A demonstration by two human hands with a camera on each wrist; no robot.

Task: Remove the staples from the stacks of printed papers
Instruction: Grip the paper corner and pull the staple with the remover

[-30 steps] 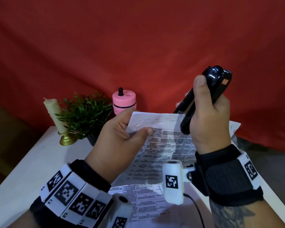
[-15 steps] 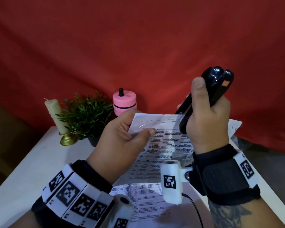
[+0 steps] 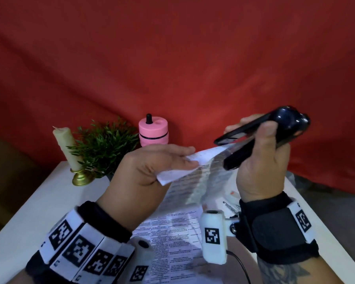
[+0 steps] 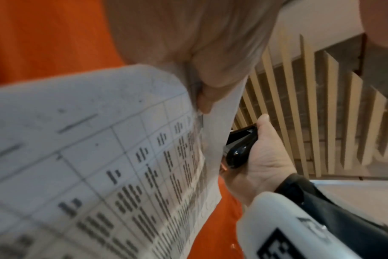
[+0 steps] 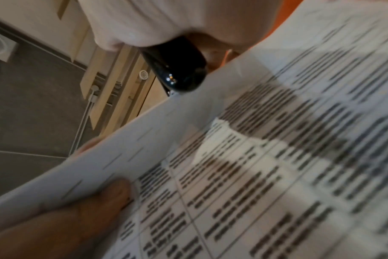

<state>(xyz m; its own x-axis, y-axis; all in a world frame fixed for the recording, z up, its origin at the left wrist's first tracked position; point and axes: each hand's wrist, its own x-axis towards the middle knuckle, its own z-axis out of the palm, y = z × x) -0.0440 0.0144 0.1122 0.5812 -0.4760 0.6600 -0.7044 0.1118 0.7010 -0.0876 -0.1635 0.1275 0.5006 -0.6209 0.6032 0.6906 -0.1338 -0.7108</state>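
My left hand pinches the top left corner of a stapled stack of printed papers, lifted off the table and twisted. In the left wrist view, staples show as dark lines along the stack's margin. My right hand grips a black stapler, held nearly level with its jaws slightly apart. Its front end sits at the stack's top edge; contact cannot be told. My left thumb lies on the sheet.
A second printed stack lies flat on the white table. Small metal bits lie by my right wrist. At the table's back left stand a candle, a small plant and a pink cylinder. A red cloth hangs behind.
My right hand has tipped the stapler from upright to nearly level and drawn it to the right. My left hand has turned the held stack, so its top edge now slants.
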